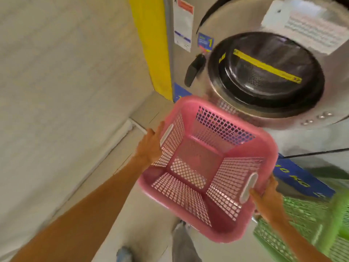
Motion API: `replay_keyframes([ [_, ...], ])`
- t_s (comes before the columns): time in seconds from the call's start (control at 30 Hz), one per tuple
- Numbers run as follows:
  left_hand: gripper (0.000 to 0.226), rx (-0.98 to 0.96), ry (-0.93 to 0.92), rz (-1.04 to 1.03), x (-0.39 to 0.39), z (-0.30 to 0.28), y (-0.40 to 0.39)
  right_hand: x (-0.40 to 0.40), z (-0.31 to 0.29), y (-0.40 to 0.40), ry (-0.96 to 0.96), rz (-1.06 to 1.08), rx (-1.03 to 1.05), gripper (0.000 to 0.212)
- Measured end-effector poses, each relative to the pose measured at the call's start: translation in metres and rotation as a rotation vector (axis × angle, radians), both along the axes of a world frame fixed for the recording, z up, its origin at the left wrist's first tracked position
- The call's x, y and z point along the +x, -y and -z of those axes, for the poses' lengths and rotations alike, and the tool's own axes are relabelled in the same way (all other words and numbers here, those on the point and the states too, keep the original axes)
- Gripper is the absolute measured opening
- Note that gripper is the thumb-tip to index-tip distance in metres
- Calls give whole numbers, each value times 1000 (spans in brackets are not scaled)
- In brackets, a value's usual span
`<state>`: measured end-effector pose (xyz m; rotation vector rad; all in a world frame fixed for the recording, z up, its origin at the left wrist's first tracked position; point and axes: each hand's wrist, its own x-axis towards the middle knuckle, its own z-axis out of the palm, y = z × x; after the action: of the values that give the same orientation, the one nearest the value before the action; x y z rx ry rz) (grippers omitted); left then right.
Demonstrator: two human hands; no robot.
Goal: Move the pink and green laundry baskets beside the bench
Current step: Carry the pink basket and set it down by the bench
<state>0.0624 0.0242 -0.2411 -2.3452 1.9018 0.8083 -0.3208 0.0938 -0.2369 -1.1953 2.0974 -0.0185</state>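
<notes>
From the head view, the empty pink basket (205,167) hangs in front of the washer door (264,72), left hand (151,146) and right hand (268,199) each clasping a side handle to keep it level, the green basket (309,224) right of it.

left hand (150,146) gripping, right hand (268,200) gripping, arms outstretched

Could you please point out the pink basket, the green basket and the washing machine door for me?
Pink plastic lattice laundry basket (198,159): head view, on its inner floor.
Green plastic lattice laundry basket (306,218): head view, on its side wall.
Round glass washing machine door (264,72): head view, on the glass.
</notes>
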Motion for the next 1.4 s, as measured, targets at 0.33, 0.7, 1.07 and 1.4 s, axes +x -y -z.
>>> replay_keyframes([
  [0.33, 71, -13, -162, -378, 145, -41, -254, 159, -36, -44, -59, -408, 10, 82],
  [0.7, 84, -130, -235, -804, 285, -25, -586, 423, -23, -195, -96, -995, -23, 26],
  [1.07, 105, -123, -144, -1025, 333, 46, -741, 553, -18, -279, -52, -1177, 108, 28],
  [1.4, 97, -89, -151, -1159, 383, 91, -726, 617, 29, -276, 106, -1186, 176, 60],
])
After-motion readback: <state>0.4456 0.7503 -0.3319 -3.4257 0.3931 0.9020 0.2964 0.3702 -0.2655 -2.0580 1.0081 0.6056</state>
